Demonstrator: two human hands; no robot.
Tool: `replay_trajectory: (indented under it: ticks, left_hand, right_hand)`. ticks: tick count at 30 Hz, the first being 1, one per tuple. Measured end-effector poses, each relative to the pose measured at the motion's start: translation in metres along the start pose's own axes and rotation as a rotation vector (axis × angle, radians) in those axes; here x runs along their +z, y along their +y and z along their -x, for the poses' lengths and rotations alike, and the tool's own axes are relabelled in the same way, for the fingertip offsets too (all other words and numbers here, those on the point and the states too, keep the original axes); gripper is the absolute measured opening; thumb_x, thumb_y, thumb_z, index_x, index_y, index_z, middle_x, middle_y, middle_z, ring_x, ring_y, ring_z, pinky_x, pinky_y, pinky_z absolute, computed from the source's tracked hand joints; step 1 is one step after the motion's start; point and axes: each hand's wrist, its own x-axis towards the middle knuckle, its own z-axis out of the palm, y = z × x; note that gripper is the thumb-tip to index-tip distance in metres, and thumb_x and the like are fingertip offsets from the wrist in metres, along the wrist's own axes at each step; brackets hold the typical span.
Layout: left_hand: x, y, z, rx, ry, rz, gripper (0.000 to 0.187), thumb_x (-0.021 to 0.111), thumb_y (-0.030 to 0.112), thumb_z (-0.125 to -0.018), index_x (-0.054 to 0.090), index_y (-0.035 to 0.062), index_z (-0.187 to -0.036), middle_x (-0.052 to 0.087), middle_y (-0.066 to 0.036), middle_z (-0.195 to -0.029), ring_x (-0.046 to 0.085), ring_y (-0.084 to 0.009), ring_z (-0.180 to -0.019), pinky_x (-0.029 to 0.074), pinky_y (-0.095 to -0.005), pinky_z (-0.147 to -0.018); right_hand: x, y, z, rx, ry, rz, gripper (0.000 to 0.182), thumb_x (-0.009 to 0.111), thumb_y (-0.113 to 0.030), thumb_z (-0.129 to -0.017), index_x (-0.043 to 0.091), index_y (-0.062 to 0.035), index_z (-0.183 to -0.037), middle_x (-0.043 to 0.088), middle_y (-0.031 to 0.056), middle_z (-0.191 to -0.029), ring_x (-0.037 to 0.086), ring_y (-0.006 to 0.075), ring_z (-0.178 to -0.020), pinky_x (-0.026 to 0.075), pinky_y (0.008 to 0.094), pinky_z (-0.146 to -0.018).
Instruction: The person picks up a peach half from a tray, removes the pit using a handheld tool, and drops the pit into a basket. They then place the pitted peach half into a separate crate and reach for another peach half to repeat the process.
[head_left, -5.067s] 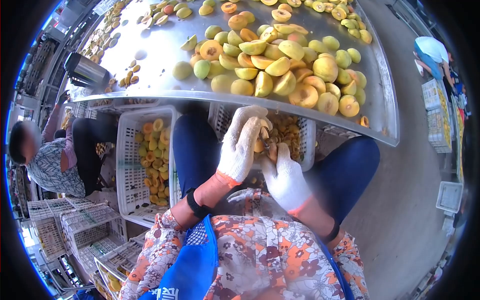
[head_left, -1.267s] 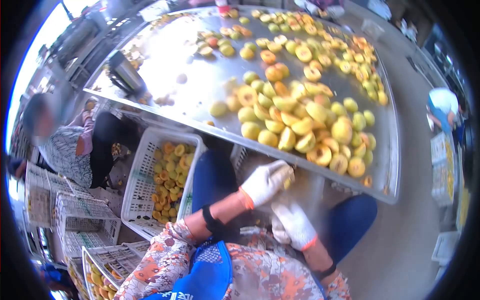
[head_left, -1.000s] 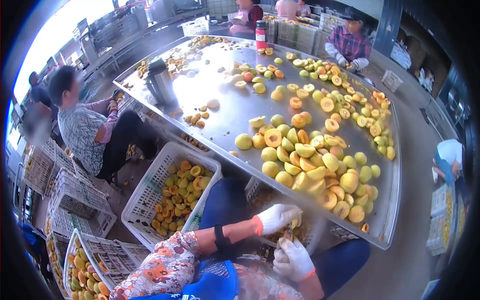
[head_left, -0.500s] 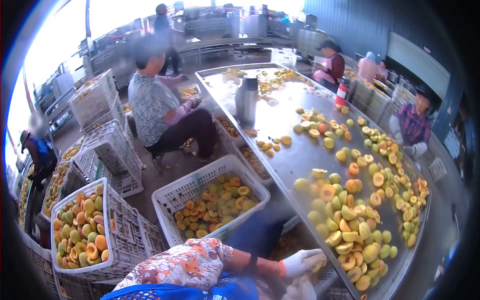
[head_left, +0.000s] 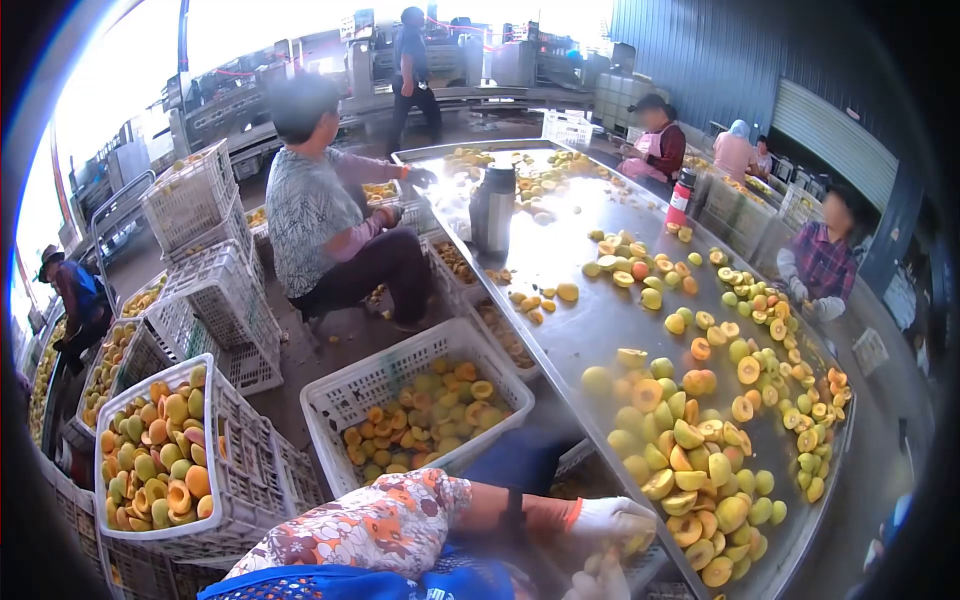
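Observation:
My left hand [head_left: 612,520], in a white glove below a floral sleeve, is at the table's near edge. Its fingers curl round a yellowish piece of fruit [head_left: 637,543], partly hidden by the glove. Just below, my right hand [head_left: 600,578] is gloved, blurred and cut by haze near the bottom edge; what its fingers do is unclear. Beside both hands, a heap of halved and whole yellow-green fruit [head_left: 690,465] lies on the metal table [head_left: 600,345]. A white crate [head_left: 325,385] partly filled with fruit halves stands left of the table.
A full fruit crate [head_left: 225,455] and stacked crates [head_left: 215,290] stand left. A steel flask [head_left: 492,212] and a red bottle [head_left: 680,197] stand on the table. A seated person [head_left: 315,210] is at its left side, another person [head_left: 825,255] at its right.
The view has shifted slightly. The seated person at left now reaches one hand toward the table, and the person behind has moved right. My left hand stays near the table edge.

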Motion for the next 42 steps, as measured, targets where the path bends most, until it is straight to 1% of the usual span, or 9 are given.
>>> replay_trajectory:
  ticks: [4, 6, 12, 18, 23, 33, 38, 41, 42]
  left_hand:
    - [0.016, -0.010, 0.002, 0.020, 0.214, 0.065, 0.038, 0.052, 0.038, -0.108, 0.065, 0.0022, -0.104, 0.064, -0.002, -0.094, 0.056, -0.0097, -0.088, 0.050, -0.0270, -0.082]
    - [-0.001, -0.017, 0.001, -0.180, 0.001, 0.183, 0.041, 0.052, 0.042, -0.107, 0.065, 0.0025, -0.104, 0.064, -0.002, -0.095, 0.056, -0.0088, -0.088, 0.050, -0.0265, -0.080]
    - [-0.020, 0.007, 0.003, -0.132, -0.254, 0.062, 0.041, 0.055, 0.043, -0.105, 0.067, 0.0039, -0.100, 0.065, -0.002, -0.089, 0.059, -0.0098, -0.084, 0.050, -0.0265, -0.075]
    - [-0.008, 0.005, 0.008, -0.021, -0.050, 0.148, 0.040, 0.056, 0.040, -0.105, 0.067, 0.0016, -0.102, 0.065, -0.002, -0.093, 0.058, -0.0094, -0.088, 0.049, -0.0265, -0.079]
    - [-0.031, 0.013, 0.003, -0.127, -0.391, 0.072, 0.037, 0.055, 0.034, -0.105, 0.067, -0.0014, -0.103, 0.067, -0.006, -0.100, 0.060, -0.0138, -0.093, 0.050, -0.0303, -0.087]
    - [-0.027, 0.036, 0.031, 0.042, 0.428, 0.270, 0.048, 0.046, 0.042, -0.108, 0.064, -0.0015, -0.110, 0.067, -0.010, -0.096, 0.064, -0.0165, -0.085, 0.052, -0.0294, -0.080]
    - [-0.113, 0.057, 0.080, 0.014, 0.782, -0.412, 0.019, 0.058, 0.014, -0.102, 0.070, 0.0005, -0.107, 0.070, -0.004, -0.092, 0.062, -0.0103, -0.086, 0.053, -0.0281, -0.080]
    - [-0.175, 0.053, 0.105, -0.228, 0.765, -1.384, 0.024, 0.068, 0.035, -0.089, 0.075, 0.0153, -0.102, 0.072, -0.015, -0.090, 0.069, -0.0352, -0.082, 0.055, -0.0436, -0.075]
    - [-0.181, 0.056, 0.108, -0.216, 0.748, -1.702, 0.028, 0.072, 0.040, -0.086, 0.073, 0.0128, -0.092, 0.071, -0.011, -0.088, 0.068, -0.0324, -0.083, 0.054, -0.0449, -0.075]
  right_hand:
    - [-0.001, -0.001, 0.000, -0.029, 0.040, 0.054, 0.039, 0.038, -0.042, -0.111, 0.067, -0.0161, -0.107, 0.034, -0.0073, -0.058, 0.027, 0.0048, -0.034, 0.022, 0.0235, -0.034]
    - [0.004, -0.003, -0.001, -0.001, 0.079, 0.040, 0.038, 0.038, -0.042, -0.111, 0.067, -0.0164, -0.105, 0.034, -0.0074, -0.057, 0.027, 0.0048, -0.034, 0.021, 0.0236, -0.034]
    - [0.003, 0.003, -0.004, 0.072, -0.024, -0.051, 0.037, 0.038, -0.041, -0.112, 0.065, -0.0154, -0.108, 0.033, -0.0076, -0.057, 0.028, 0.0050, -0.034, 0.022, 0.0236, -0.035]
    - [-0.001, -0.001, -0.003, 0.033, -0.058, 0.001, 0.034, 0.038, -0.040, -0.112, 0.060, -0.0150, -0.109, 0.032, -0.0074, -0.058, 0.026, 0.0051, -0.035, 0.022, 0.0243, -0.035]
    - [-0.001, 0.003, -0.005, 0.116, -0.132, -0.048, 0.031, 0.041, -0.040, -0.111, 0.058, -0.0146, -0.111, 0.033, -0.0066, -0.058, 0.026, 0.0047, -0.035, 0.021, 0.0241, -0.035]
    - [0.007, -0.001, -0.005, -0.084, 0.034, 0.161, 0.021, 0.048, -0.033, -0.110, 0.062, -0.0169, -0.111, 0.035, -0.0060, -0.058, 0.028, 0.0063, -0.036, 0.022, 0.0241, -0.035]
    - [-0.022, 0.001, 0.000, -0.155, 0.389, 0.359, 0.020, 0.049, -0.032, -0.109, 0.061, -0.0183, -0.101, 0.035, -0.0065, -0.058, 0.029, 0.0073, -0.036, 0.022, 0.0247, -0.035]
    - [-0.029, 0.000, -0.001, -0.104, 0.392, 0.373, 0.010, 0.053, -0.026, -0.107, 0.050, -0.0186, -0.102, 0.036, -0.0057, -0.060, 0.029, 0.0057, -0.039, 0.022, 0.0244, -0.036]
    - [-0.028, 0.002, -0.001, -0.083, 0.388, 0.371, 0.011, 0.054, -0.024, -0.106, 0.045, -0.0185, -0.103, 0.036, -0.0052, -0.061, 0.029, 0.0050, -0.041, 0.022, 0.0241, -0.037]
